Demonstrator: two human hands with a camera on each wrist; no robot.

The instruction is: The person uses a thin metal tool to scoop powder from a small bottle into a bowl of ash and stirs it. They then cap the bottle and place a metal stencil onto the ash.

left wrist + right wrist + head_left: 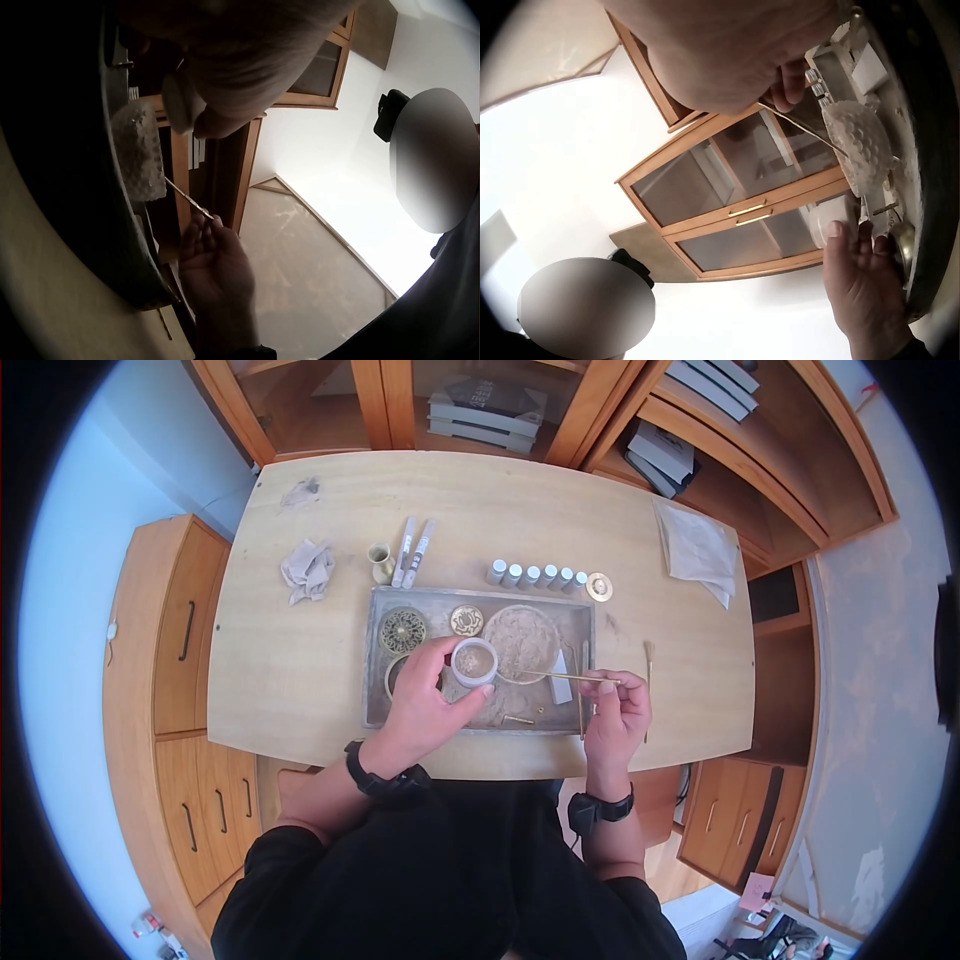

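My left hand (425, 705) grips a small round white jar (474, 662) with powder in it, above the grey tray (480, 596). The jar (832, 220) also shows in the right wrist view, held by the left fingertips. My right hand (617, 718) pinches a thin brass stick (565, 676), whose far end reaches the textured glass bowl (522, 643) of powder. In the left wrist view the right hand (217, 274) holds the stick beside the bowl (139, 150). A white block (560, 678) lies in the tray below the stick.
An openwork brass lid (403, 630) and a round brass piece (466, 621) lie in the tray. Behind it stand a brass vase (380, 563), two marked tubes (413, 555) and several small vials (533, 575). Crumpled cloth (308, 570) lies left, a plastic bag (694, 550) right, a brush (649, 685) beside the tray.
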